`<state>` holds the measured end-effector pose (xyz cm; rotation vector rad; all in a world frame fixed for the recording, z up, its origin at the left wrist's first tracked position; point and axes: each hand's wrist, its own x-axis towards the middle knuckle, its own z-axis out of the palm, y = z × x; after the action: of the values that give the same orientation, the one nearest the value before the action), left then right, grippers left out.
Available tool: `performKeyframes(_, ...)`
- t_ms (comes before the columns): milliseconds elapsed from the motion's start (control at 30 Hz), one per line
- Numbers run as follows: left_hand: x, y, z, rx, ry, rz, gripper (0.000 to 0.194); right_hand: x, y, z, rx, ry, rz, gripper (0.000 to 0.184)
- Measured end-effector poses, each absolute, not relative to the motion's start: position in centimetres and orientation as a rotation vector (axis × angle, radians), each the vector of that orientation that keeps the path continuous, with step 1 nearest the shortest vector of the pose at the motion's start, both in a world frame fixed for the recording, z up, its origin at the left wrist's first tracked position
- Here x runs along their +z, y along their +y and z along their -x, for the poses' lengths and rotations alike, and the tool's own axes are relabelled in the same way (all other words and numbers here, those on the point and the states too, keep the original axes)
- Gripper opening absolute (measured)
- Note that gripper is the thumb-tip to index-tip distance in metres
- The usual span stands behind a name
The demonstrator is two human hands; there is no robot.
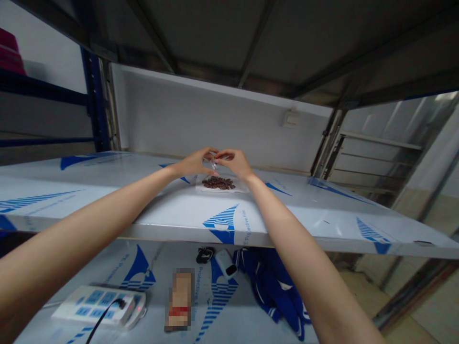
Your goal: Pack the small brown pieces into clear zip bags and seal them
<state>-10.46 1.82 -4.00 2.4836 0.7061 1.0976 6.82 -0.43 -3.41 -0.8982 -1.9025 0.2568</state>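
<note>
On the upper shelf lies a small heap of dark brown pieces that look like coffee beans (218,183). They rest on a pale, thin sheet or tray (244,188); which one I cannot tell. Just above and behind the heap, my left hand (195,162) and my right hand (235,163) come together, fingertips nearly touching. Between them both sets of fingers pinch a bit of clear, shiny plastic (214,163), perhaps a small bag. Its full shape is hidden by the fingers and too small to make out.
The upper shelf (172,205) wears blue-printed protective film. Below it lie a white power strip (96,306) with a black cable, a pixelated rectangular item (180,301), a pale blue device (225,264) and blue fabric (265,282). A metal shelf underside (222,43) hangs overhead.
</note>
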Motion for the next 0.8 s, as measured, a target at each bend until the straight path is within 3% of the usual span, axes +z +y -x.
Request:
performKeyframes(667, -3.7, 1.1, 10.4, 1.104, 0.742, -2.351, 0.076, -2.8, -2.1, -6.6, -0.003, -1.852, 1.193, 0.018)
performKeyframes(800, -3.6, 1.3, 10.7, 1.164, 0.739, -2.280, 0.075, -2.4, -2.3, -7.4, -0.094, -1.739, 1.436, 0.022)
